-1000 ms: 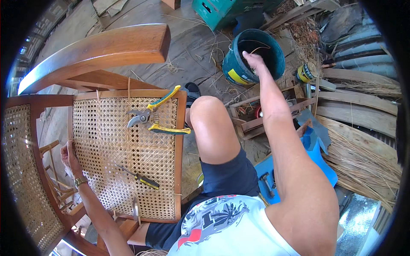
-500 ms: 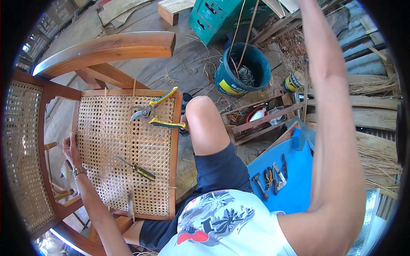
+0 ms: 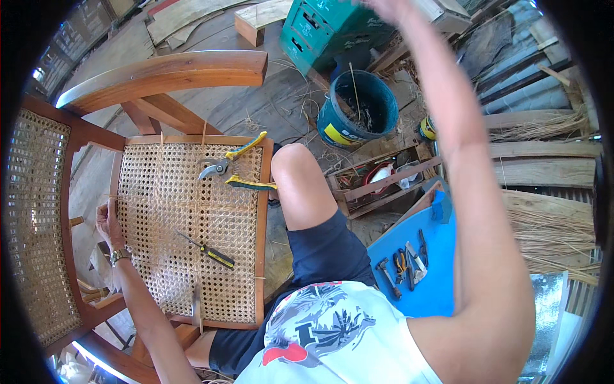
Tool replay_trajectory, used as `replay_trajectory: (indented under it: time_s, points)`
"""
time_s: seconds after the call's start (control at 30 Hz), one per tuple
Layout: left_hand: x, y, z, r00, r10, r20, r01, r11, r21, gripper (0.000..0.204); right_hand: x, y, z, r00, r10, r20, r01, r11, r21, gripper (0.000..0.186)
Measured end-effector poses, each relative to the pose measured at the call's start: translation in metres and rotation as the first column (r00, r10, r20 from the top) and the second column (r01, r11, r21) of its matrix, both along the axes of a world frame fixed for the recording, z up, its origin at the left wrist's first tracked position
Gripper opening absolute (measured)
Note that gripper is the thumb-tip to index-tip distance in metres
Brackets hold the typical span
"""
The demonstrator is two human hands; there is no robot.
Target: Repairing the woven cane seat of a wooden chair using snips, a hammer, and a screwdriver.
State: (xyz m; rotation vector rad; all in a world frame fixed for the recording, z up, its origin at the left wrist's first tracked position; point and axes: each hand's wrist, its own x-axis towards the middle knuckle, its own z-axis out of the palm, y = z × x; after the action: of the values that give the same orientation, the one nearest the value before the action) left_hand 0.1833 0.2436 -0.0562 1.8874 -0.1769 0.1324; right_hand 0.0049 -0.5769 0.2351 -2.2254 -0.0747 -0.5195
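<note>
A wooden chair with a woven cane seat (image 3: 160, 237) stands at my left. My left hand (image 3: 110, 227) is closed at the seat's left rail, beside a thin cane end; what its fingers grip is hidden. My right hand (image 3: 384, 8) is raised at the top edge by the green crates, blurred and partly cut off. On the seat lie yellow-handled pruning shears (image 3: 233, 168), their handles spread, and a yellow-and-black handled awl or screwdriver (image 3: 216, 256). A flat metal blade-like tool (image 3: 196, 301) stands at the seat's near edge.
A dark green bucket (image 3: 329, 118) with a light stick stands ahead, behind it green crates (image 3: 307, 32). A blue surface (image 3: 422, 297) at right carries a hammer (image 3: 387, 276), pliers (image 3: 401, 264) and other tools. Cane bundles (image 3: 543, 224) lie far right. The chair's armrest (image 3: 166, 77) arches beyond the seat.
My right arm has swung leftward across the top. Two long brown strands rising from the bucket are no longer seen; one shorter, lighter stick shows there. My left hand stays at the rail.
</note>
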Motion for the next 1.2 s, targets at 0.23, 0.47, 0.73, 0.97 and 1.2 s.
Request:
replay_trajectory:
  time_s: [0.23, 0.47, 0.73, 0.97, 1.2]
  points:
    - [-0.009, -0.003, 0.003, 0.999, 0.030, -0.028, -0.030, 0.999, 0.014, 0.020, -0.226, 0.092, -0.349, 0.568, -0.366, -0.737, 0.233, 0.931, -0.282, 0.018]
    - [-0.013, 0.030, 0.009, 0.997, 0.066, -0.033, -0.064, 0.997, 0.043, 0.024, -0.327, 0.081, -0.335, 0.001, -0.786, -0.618, -0.006, 0.618, -0.786, 0.030]
    - [0.017, 0.057, -0.002, 0.985, 0.014, -0.170, -0.019, 1.000, -0.024, 0.022, -0.374, 0.004, -0.277, -0.159, -0.874, -0.458, 0.460, 0.345, -0.818, 0.041]
    - [0.021, 0.041, -0.006, 0.977, -0.004, -0.214, 0.000, 1.000, -0.016, 0.022, -0.455, -0.003, -0.288, 0.052, -0.740, -0.671, 0.758, 0.467, -0.456, 0.041]
    - [0.030, 0.069, -0.001, 0.979, 0.042, -0.198, -0.027, 0.997, 0.076, 0.027, -0.620, 0.078, -0.303, 0.160, -0.559, -0.814, 0.698, 0.647, -0.307, 0.029]
